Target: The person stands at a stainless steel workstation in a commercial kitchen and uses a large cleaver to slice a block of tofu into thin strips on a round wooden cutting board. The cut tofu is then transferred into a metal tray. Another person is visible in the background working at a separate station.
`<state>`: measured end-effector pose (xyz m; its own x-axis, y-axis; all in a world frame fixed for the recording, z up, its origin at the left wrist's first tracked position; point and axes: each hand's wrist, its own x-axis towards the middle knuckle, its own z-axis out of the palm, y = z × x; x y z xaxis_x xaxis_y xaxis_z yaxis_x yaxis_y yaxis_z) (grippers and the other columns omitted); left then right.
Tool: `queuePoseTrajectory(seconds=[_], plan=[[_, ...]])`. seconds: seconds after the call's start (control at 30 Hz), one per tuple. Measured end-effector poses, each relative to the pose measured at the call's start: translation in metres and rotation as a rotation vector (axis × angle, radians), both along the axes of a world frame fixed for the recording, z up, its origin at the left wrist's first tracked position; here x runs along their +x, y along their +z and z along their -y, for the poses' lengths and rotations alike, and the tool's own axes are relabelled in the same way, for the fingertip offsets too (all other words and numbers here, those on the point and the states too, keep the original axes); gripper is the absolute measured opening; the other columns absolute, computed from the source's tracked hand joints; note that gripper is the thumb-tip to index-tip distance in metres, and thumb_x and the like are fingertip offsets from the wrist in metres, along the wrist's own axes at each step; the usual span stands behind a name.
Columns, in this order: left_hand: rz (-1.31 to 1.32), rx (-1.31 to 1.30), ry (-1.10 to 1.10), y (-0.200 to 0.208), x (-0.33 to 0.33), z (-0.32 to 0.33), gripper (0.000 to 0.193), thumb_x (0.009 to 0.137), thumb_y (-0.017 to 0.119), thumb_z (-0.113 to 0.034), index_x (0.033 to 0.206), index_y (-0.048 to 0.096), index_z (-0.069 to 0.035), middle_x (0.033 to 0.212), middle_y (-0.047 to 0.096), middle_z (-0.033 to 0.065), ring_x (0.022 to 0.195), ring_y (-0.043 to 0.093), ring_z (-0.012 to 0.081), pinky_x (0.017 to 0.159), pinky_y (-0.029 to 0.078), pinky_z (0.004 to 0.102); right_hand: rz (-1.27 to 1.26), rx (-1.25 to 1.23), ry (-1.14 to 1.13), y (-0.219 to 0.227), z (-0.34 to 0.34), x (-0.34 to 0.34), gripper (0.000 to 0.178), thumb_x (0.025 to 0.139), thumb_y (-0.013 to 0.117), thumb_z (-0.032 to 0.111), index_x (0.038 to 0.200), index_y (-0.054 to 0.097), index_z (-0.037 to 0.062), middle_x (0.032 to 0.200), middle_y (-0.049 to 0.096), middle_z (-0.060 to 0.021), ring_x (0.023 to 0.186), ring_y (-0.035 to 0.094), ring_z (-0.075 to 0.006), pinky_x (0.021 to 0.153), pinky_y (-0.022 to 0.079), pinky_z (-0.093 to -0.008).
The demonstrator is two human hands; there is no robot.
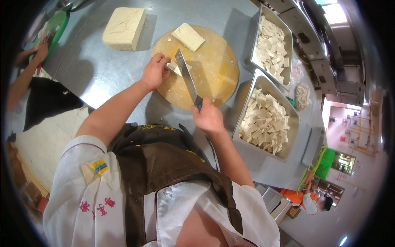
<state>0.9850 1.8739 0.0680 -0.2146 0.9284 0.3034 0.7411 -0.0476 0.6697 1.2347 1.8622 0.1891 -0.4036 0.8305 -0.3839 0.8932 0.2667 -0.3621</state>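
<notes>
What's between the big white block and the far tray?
Straight across, the round board, with a smaller white slab on it, in the head view.

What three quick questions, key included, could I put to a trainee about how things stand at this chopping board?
1. Which of the person's hands holds the knife?
2. True or false: the large pale block stands on the table, off the round board.
3. How many metal trays of cut pieces stand to the right of the board?

Key:
1. The right hand.
2. True.
3. Two.
</notes>
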Motion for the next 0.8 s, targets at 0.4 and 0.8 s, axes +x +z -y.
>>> queuePoseTrajectory(seconds=[0.4, 0.8], plan=[[-0.102, -0.035, -0.022, 0.001, -0.004, -0.004, 0.024, 0.075, 0.064, -0.005, 0.099, 0.065, -0.007, 0.097, 0.061, 0.0135, 0.096, 0.058, 0.0351, 0.083, 0.05, 0.0434, 0.003, 0.0, 0.083, -0.019, -0.004, -0.017, 0.041, 0.089, 0.06, 0.034, 0.1, 0.05, -0.0037, 0.085, 0.065, -0.0294, 0.084, 0.064, -0.0462, 0.076, 0.05, -0.0525], [-0.11, -0.043, -0.067, 0.004, -0.007, -0.009, 0.022, 0.076, 0.066, -0.009, 0.098, 0.064, -0.009, 0.102, 0.06, 0.012, 0.098, 0.058, 0.0346, 0.085, 0.049, 0.0442, 0.013, 0.082, -0.144, -0.001, 0.008, 0.017, 0.039, 0.088, 0.061, 0.035, 0.107, 0.053, 0.0022, 0.091, 0.066, -0.0266, 0.087, 0.064, -0.045, 0.077, 0.05, -0.0514]])
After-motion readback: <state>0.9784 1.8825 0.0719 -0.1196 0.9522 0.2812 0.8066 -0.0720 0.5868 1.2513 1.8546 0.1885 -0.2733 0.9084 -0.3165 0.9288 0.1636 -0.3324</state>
